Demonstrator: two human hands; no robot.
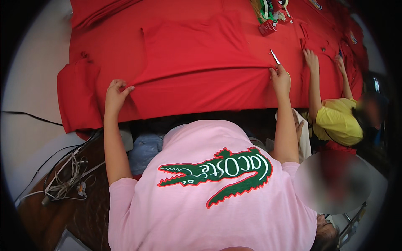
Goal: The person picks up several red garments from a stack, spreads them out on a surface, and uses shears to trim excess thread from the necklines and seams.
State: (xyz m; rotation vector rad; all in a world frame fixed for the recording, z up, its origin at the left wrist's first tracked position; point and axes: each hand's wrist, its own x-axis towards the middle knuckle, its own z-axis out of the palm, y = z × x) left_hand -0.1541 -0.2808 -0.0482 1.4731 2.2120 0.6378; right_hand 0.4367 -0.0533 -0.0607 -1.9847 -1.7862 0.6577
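Observation:
A red garment [197,54] lies spread on the red-covered table in front of me, with a long taut fold running across it. At the fold's left end, my left hand [115,97] is closed, pinching the cloth between thumb and fingers. My right hand [281,80] pinches the other end of the fold. Tucked in that same hand is a pair of scissors [274,57], its blades pointing away from me beyond the fingers. The scissors' handle is mostly hidden by the palm.
More red cloth [79,90] is heaped at the table's left edge. Tape rolls [264,9] and a small red box [268,28] stand at the far side. On the right, a co-worker in yellow [339,119] handles red cloth. Tangled cables [69,175] lie at lower left.

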